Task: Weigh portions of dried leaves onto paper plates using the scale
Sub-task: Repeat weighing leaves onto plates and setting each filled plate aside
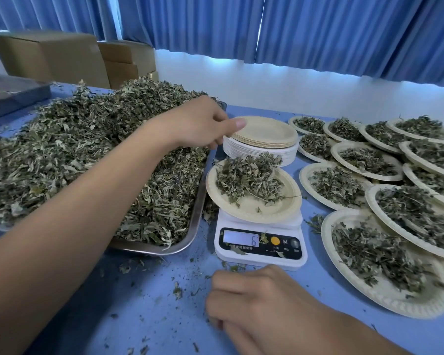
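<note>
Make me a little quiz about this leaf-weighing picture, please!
1. True or false: the plate on the scale is empty.
2. Fill in: the digit you can read on the display is ___.
3. The left hand touches: A a box, B the stack of empty plates, C the scale.

Key: 1 false; 2 6; 3 B.
</note>
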### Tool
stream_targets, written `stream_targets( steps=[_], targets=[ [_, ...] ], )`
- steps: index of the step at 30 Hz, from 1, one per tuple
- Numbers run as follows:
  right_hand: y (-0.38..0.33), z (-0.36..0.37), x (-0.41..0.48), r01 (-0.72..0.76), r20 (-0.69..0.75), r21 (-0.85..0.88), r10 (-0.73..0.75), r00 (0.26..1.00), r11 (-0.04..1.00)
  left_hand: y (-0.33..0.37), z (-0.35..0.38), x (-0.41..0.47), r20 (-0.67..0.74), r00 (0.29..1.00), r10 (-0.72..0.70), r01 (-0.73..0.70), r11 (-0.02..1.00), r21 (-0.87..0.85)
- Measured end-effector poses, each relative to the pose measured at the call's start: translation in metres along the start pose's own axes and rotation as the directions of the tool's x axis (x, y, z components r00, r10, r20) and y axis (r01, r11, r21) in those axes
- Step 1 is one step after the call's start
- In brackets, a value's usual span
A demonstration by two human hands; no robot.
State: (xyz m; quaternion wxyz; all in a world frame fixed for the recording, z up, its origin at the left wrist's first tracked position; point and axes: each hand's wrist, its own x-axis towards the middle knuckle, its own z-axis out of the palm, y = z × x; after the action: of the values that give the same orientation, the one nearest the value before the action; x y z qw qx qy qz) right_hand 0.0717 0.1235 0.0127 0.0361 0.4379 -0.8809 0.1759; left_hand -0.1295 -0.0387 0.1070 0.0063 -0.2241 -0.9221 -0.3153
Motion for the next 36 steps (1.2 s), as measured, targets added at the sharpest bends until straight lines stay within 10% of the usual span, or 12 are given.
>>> stream_targets(
  steps=[8, 23, 30, 36],
  targets=[
    [-0.002, -0.002, 0.000, -0.009, 0.012, -0.003, 0.009, 1.000, 1.000, -0.029, -0.006, 0.002, 0.274, 0.916, -0.291, 0.105, 0.837, 0.537],
    [-0.003, -0.004, 0.000, -0.026, 0.041, -0.022, 0.027, 0.999, 0.999, -0.029, 0.002, 0.003, 0.396, 0.870, -0.292, 0.061, 0.862, 0.503],
    [-0.003, -0.004, -0.001, -0.019, 0.038, -0.010, 0.019, 0.999, 1.000, -0.020, 0.004, 0.006, 0.055, 0.998, 0.020, -0.031, 0.978, 0.208],
    [-0.002, -0.003, -0.001, -0.014, 0.037, 0.001, 0.014, 0.999, 1.000, 0.001, 0.035, 0.002, 0.135, 0.958, 0.251, -0.272, 0.946, 0.174]
  ],
)
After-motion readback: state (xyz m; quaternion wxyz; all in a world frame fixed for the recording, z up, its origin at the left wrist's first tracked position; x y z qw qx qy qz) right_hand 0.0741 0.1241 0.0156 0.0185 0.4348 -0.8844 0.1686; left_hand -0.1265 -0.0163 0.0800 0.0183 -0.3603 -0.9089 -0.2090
